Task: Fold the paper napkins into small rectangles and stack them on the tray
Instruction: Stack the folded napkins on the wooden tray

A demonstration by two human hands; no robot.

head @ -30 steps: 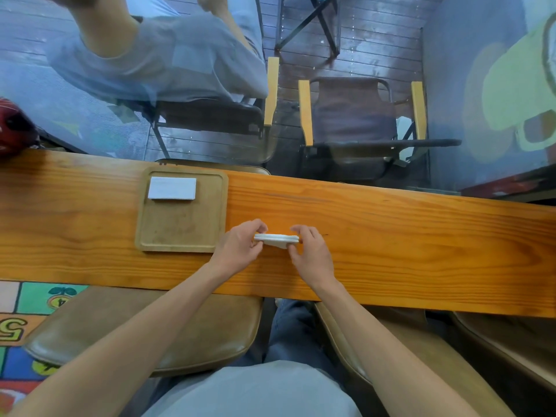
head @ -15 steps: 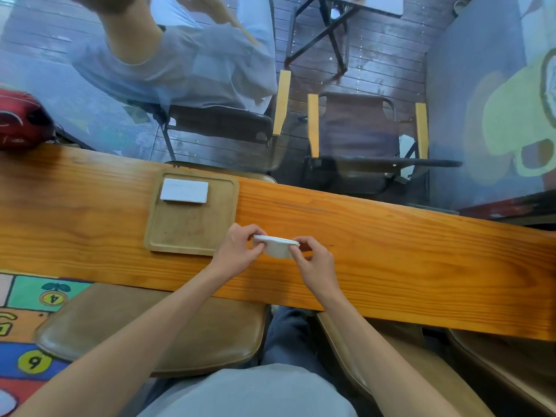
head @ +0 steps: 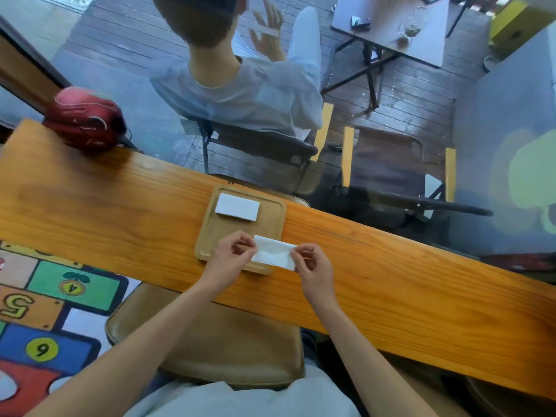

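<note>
Your left hand (head: 230,256) and right hand (head: 313,264) are each pinching one short end of the folded napkin (head: 274,252) with curled fingers, holding it stretched between them, long axis running left to right, over the near right corner of the tray (head: 272,228). The folded stack (head: 237,207) is lying on the tray's far side, beyond your left hand, which is nearer to it; the tray is sitting on the desk (head: 120,212).

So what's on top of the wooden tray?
A folded white napkin lies on the tray at its far end. Both hands hold another napkin over the near right corner; the tray beneath it is hidden.
</note>
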